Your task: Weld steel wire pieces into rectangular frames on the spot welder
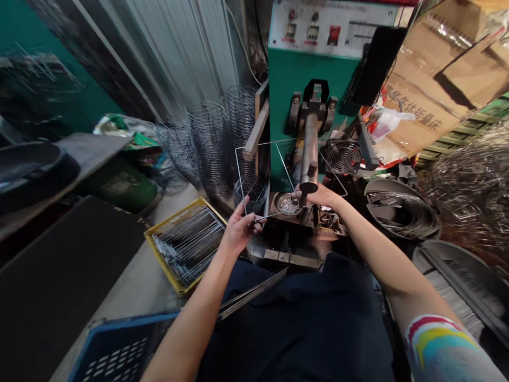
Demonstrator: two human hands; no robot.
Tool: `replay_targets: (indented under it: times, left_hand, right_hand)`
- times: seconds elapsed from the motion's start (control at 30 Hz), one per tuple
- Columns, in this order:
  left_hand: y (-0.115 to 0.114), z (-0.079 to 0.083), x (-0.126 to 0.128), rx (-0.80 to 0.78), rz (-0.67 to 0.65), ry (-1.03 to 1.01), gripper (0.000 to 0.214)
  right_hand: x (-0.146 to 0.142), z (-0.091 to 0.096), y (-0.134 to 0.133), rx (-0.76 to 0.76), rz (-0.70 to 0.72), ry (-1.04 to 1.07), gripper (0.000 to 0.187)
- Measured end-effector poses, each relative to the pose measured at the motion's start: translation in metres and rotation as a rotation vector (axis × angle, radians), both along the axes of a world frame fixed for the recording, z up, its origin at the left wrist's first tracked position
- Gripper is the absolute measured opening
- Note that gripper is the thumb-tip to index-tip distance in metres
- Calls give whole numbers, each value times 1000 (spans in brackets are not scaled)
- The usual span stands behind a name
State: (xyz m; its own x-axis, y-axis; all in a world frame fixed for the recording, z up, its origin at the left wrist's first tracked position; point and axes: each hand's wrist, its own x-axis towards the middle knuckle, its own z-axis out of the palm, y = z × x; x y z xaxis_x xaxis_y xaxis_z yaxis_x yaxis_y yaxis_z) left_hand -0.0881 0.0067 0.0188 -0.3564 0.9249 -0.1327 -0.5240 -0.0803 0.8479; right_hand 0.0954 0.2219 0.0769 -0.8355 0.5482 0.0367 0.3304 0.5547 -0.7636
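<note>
My left hand (240,229) is closed on the near corner of a thin bent wire frame (238,175), holding it up in front of a green machine (306,79). My right hand (318,197) reaches to the machine's base under a metal arm (310,154), its fingers pinched beside a small round dish of tiny metal pieces (288,205). What those fingers hold is too small to make out. A bundle of straight wires (250,295) lies across my lap.
A yellow crate of straight wires (186,241) sits at my left, a blue crate (119,350) nearer. Stacks of finished wire frames (210,143) stand behind. A small fan (344,157), pans of wire parts (401,212) and cardboard (445,69) fill the right.
</note>
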Motion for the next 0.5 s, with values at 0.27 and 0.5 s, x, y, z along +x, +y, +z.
replay_targets:
  times: [0.27,0.5]
  left_hand:
    - [1,-2,-6,-12,-22,12,94]
    - [3,-3,-9,-16,-39,10,96]
  right_hand:
    - [-4,-5,4,69,12,-40,25]
    - [22,8,11,458,-204,-144,20]
